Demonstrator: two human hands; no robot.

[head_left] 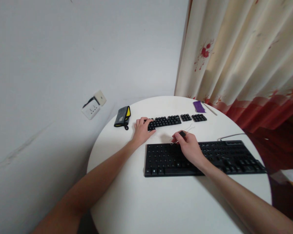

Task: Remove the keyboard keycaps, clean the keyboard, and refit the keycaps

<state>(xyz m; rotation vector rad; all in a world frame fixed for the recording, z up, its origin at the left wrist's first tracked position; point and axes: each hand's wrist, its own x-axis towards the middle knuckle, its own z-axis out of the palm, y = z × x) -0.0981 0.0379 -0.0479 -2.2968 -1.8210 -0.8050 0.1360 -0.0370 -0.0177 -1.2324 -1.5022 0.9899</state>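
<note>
- Left hand (142, 130): palm down on the table (161, 201), fingers bent over the left end of the keycap row (166, 121). Touching the caps; can't tell whether it grips one.
- Right hand (190, 149): over the upper middle of the keyboard (234, 156), fingers pinched narrow on a small black keycap (182, 133), which sits just above the keyboard's far edge.
- Thin wire loop (190, 127) lies on the table just beyond the right fingertips. More wire shows under that hand, too fine to tell whether it is held.
- Keyboard: black, lying flat near the person, long side across the table. Many positions in the left and middle part look like bare dots rather than caps. Cable (230, 136) leaves its far right corner.
- Keycap row: black, laid out flat beyond the keyboard, with two smaller keycap groups (186, 117) (199, 117) just to its right, apart from each other.
- Grey-and-yellow pouch (122, 117) left of the left hand, near the table edge.
- Purple item (199, 106) and a thin stick (210, 109) at the far edge, beside the curtain (246, 58).
- Wall socket (91, 109) on the wall, left of the table.
</note>
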